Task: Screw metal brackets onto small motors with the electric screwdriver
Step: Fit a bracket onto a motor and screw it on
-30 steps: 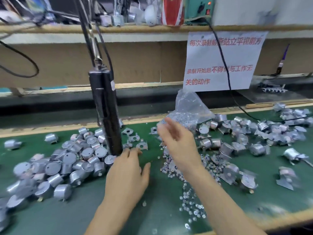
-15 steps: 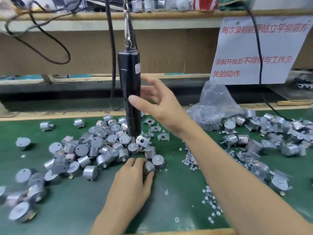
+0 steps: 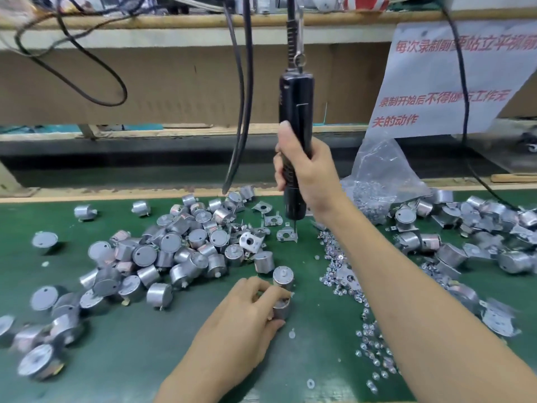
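Observation:
A black electric screwdriver (image 3: 295,100) hangs upright from a cord above the green mat. My right hand (image 3: 308,173) grips its lower body, its bit just above a loose metal bracket (image 3: 286,234). My left hand (image 3: 247,312) holds a small silver motor (image 3: 281,308) standing on the mat near the front. Another motor (image 3: 283,276) stands just behind it. A pile of bare motors (image 3: 174,251) lies to the left. Loose screws (image 3: 337,266) are scattered under my right forearm.
Motors with brackets fitted (image 3: 453,228) are heaped at the right. A clear plastic bag of screws (image 3: 380,181) sits behind them. Black cables (image 3: 241,112) hang beside the screwdriver. A paper sign (image 3: 453,80) hangs on the back wall. The wooden table edge (image 3: 87,196) runs behind the mat.
My right hand has gone from reaching with spread fingers to gripping the screwdriver. My left hand stays on the mat, its fingers now round a motor.

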The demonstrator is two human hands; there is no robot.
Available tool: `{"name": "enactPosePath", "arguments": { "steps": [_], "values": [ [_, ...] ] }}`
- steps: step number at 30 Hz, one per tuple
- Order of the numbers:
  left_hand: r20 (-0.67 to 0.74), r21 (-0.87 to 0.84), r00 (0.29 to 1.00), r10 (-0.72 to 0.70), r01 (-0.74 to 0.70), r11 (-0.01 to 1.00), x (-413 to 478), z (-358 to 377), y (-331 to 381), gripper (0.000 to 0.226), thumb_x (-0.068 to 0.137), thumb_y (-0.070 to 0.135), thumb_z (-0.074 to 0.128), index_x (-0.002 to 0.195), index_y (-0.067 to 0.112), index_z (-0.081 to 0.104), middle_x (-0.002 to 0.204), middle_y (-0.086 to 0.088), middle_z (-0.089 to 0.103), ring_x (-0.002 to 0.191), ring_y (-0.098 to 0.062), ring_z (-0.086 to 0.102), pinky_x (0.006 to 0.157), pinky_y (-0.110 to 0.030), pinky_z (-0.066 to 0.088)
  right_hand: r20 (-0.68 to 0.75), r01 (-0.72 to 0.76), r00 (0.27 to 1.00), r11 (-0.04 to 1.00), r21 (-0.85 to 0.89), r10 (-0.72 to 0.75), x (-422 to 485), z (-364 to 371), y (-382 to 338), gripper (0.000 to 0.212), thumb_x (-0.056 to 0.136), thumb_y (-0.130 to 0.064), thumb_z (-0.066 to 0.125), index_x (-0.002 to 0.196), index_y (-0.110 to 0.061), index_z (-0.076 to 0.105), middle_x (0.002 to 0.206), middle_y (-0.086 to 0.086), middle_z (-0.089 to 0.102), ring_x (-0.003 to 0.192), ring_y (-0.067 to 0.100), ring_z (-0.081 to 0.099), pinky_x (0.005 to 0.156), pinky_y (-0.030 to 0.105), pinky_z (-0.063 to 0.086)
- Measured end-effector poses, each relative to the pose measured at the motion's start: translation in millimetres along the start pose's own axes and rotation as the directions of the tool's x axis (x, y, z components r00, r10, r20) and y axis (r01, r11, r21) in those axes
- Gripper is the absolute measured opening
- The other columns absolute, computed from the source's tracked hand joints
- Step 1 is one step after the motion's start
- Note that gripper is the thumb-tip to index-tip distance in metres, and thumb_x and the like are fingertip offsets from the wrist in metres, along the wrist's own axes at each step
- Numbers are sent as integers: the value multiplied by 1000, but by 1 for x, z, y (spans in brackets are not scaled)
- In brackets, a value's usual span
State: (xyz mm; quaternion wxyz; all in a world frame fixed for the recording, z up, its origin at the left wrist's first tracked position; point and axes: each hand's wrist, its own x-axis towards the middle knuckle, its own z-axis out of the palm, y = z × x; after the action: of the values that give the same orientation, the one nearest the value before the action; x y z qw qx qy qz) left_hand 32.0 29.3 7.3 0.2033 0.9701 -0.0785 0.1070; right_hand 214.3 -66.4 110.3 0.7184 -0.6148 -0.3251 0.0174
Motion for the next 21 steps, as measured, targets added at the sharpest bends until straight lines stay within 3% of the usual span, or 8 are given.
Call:
{"name": "enactPosePath", "arguments": {
  "steps": [3,6,9,14,17,19,21],
  "values": [
    [-51,1,999,18,-18,1000,2,-1,6,33,82,40,67,111,41,51,105,19,43,69,4,38,57,-20,42,9,-37,999,997,70,37,0,-14,-3,83,65,-93,55,78,-12,55,63,7,52,50,23,47,51,31,44],
    [-212,18,977,-26,31,999,19,-5,12,36,79,42,62,115,40,54,101,16,46,59,-3,40,49,-24,42,-9,-57,998,994,91,58,-1,-26,-1,85,64,-97,46,75,-13,55,61,7,51,49,23,46,52,33,42],
    [-257,67,958,-124,145,987,51,-11,15,34,81,45,59,113,34,58,99,9,50,65,-15,55,56,-30,49,-38,-83,995,991,101,88,-3,-34,2,87,61,-97,45,75,-12,53,62,10,48,48,23,43,53,33,39],
    [-66,288,948,-311,316,904,109,-10,15,40,79,59,57,96,23,54,90,2,56,85,-26,60,62,-31,39,-61,-85,994,989,124,93,-13,-44,14,91,57,-100,47,76,-11,52,59,6,49,46,21,42,51,31,38],
    [4,431,947,-321,288,855,127,-2,11,54,75,70,60,75,20,42,73,3,48,73,-27,51,67,-35,35,-18,-124,992,981,147,128,-18,-45,17,94,52,-102,50,78,-11,52,60,4,49,47,21,43,51,31,38],
    [47,449,939,-341,285,847,129,3,9,66,69,81,59,67,21,32,64,5,36,64,-24,39,81,-42,40,18,-148,989,973,178,147,-20,-46,16,94,48,-102,53,76,-12,51,60,4,48,46,20,43,50,30,37],
    [77,423,933,-352,289,859,128,5,7,68,65,87,56,66,22,37,63,6,39,59,-20,35,91,-47,39,58,-155,988,965,211,147,-21,-47,15,92,47,-101,55,74,-13,52,59,5,47,45,19,42,49,28,36]
  ]
}}
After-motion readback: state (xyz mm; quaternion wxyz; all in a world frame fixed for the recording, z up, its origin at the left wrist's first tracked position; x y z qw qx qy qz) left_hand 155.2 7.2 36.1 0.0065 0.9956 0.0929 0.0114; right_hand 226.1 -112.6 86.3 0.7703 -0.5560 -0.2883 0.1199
